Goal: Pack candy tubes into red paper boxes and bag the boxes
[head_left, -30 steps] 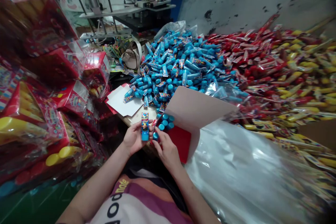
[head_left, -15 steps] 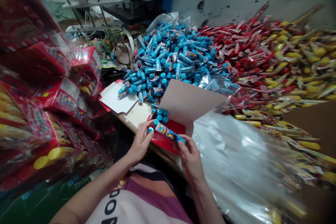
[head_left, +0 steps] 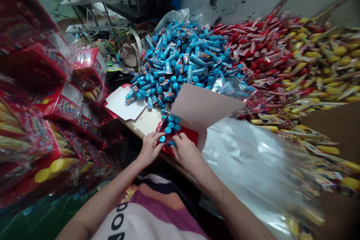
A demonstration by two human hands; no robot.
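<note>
A red cardboard box (head_left: pixel 191 135) lies in front of me with its pale lid (head_left: pixel 205 103) raised. Several blue-capped tubes (head_left: pixel 170 122) stand grouped at its far left corner. My left hand (head_left: pixel 150 149) is at the box's left edge, thumb and fingers closed around another blue-capped tube (head_left: pixel 162 139). Over the box, my right hand (head_left: pixel 184 152) points down and left, its fingers pinched on a blue tube (head_left: pixel 171 143) that is mostly hidden by them.
Beyond the box rises a heap of blue tubes (head_left: pixel 180 58), with red ones (head_left: pixel 258 45) and yellow ones (head_left: pixel 312 60) to its right. Clear plastic (head_left: pixel 242 157) covers the near right. Packed red boxes (head_left: pixel 59 101) are stacked at left. A flat white card (head_left: pixel 126 103) lies beside the heap.
My right hand has moved left and into the box, turning its tube from lying slantwise across the box to mostly hidden under the fingers. My left hand stays at the left edge.
</note>
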